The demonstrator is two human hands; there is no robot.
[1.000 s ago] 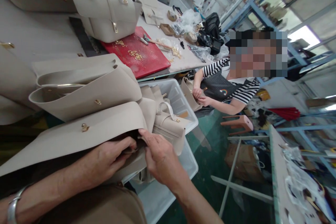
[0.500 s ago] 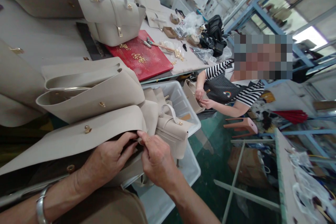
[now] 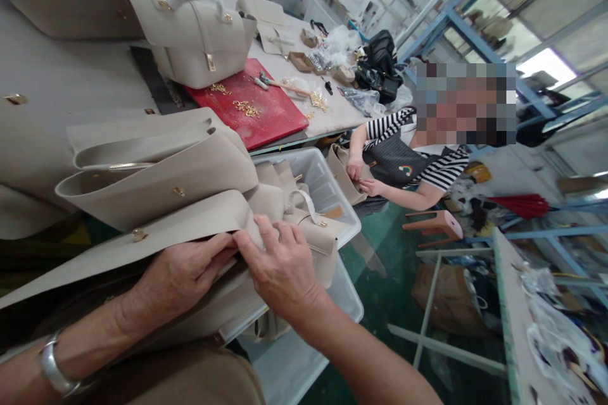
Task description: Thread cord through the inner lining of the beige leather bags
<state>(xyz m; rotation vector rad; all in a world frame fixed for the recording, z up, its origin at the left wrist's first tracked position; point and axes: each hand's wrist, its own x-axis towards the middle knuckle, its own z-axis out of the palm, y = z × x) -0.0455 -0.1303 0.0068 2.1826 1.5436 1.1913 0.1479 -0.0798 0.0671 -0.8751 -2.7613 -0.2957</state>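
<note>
A beige leather bag flap [image 3: 156, 237] with a gold stud lies across my lap. My left hand [image 3: 183, 275] grips its lower edge, fingers curled under the flap. My right hand [image 3: 280, 269] rests on the flap's corner with fingers pressed onto the leather, thumb meeting the left fingertips. Just beyond my right hand, a finished beige handbag [image 3: 316, 234] sits in a white plastic bin [image 3: 327, 183].
More beige bag panels [image 3: 156, 171] are stacked to the left. A finished handbag [image 3: 199, 38] stands on the table by a red mat [image 3: 266, 114] strewn with gold fittings and a hammer. A seated person in a striped shirt [image 3: 427, 168] works on a bag. A metal rack stands at right.
The flap has been folded down over the dark opening. My right hand went from a pinch at the edge to lying on top of the corner; my left stayed under the edge.
</note>
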